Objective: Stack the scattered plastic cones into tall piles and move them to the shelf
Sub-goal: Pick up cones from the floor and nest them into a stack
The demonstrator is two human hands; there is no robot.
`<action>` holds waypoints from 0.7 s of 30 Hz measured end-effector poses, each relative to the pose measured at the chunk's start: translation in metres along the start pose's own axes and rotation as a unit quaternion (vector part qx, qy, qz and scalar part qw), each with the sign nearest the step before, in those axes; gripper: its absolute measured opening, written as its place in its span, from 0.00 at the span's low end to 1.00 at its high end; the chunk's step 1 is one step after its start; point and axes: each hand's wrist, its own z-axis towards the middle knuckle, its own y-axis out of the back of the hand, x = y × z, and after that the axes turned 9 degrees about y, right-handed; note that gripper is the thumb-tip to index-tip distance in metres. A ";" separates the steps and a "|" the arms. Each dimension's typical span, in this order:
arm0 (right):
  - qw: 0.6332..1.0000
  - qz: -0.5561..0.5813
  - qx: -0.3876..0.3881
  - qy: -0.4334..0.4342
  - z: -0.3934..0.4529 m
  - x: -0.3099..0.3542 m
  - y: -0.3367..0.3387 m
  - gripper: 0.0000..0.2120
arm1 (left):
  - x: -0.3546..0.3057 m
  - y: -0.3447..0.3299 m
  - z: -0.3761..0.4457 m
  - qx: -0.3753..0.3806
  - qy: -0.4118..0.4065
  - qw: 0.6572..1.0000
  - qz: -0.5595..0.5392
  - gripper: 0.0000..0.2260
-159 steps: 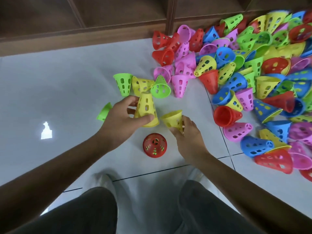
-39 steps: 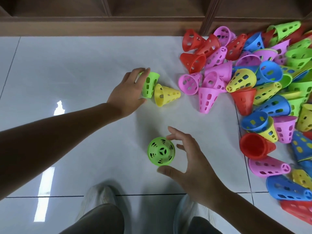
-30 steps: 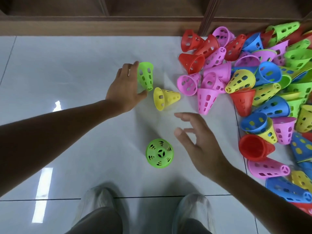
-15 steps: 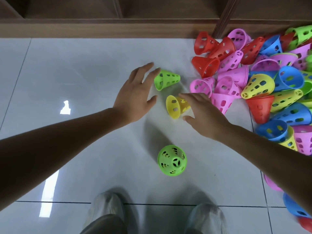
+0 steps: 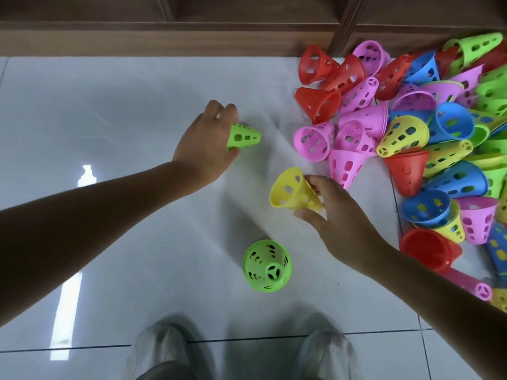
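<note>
Your left hand (image 5: pixel 204 145), at about 11 o'clock from the frame centre, gripped a small green cone (image 5: pixel 243 136) by its wide end, fingers curled over the rim; the cone lay on its side with the narrow tip pointing toward 3 o'clock. Your right hand (image 5: pixel 338 220), near centre, pinched a yellow cone (image 5: pixel 292 191) by its narrow end, between thumb and fingers, wide mouth facing 9 o'clock. I could not tell whether either cone touched the white tile floor (image 5: pixel 123 111). A green cone pile (image 5: pixel 267 266) stood upright on the floor at 6 o'clock, tip toward the camera, apart from both hands and just ahead of your two shoes (image 5: pixel 164 349). The loose heap of cones (image 5: pixel 411 127), red, pink, yellow, blue and green, filled the 1 to 4 o'clock side. The wooden shelf (image 5: pixel 164 37) ran along 12 o'clock.
</note>
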 end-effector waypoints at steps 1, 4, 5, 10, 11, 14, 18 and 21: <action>1.000 0.020 -0.005 -0.009 -0.007 0.003 0.002 0.22 | 0.002 0.002 -0.002 0.005 0.014 1.000 0.006 0.21; 0.998 0.048 -0.020 -0.021 -0.027 0.013 0.011 0.22 | 0.011 0.010 -0.015 0.028 0.063 0.998 0.006 0.29; 0.998 0.055 -0.025 -0.023 -0.033 0.017 0.014 0.22 | 0.013 0.014 -0.021 0.033 0.086 0.996 -0.001 0.30; 0.997 0.073 -0.022 -0.022 -0.059 0.041 0.030 0.25 | 0.012 0.032 -0.061 0.033 0.150 0.982 -0.107 0.20; 0.997 0.071 -0.019 -0.016 -0.063 0.046 0.032 0.25 | 0.009 0.035 -0.070 0.040 0.165 0.975 -0.145 0.19; 0.998 0.053 -0.021 0.001 -0.072 0.058 0.036 0.25 | -0.002 0.046 -0.097 0.057 0.203 0.946 -0.245 0.14; 0.999 0.024 -0.036 0.015 -0.080 0.070 0.038 0.23 | -0.015 0.063 -0.130 0.057 0.222 0.904 -0.359 0.12; 0.997 -0.025 -0.054 0.046 -0.085 0.082 0.041 0.23 | -0.024 0.077 -0.152 0.061 0.220 0.892 -0.391 0.10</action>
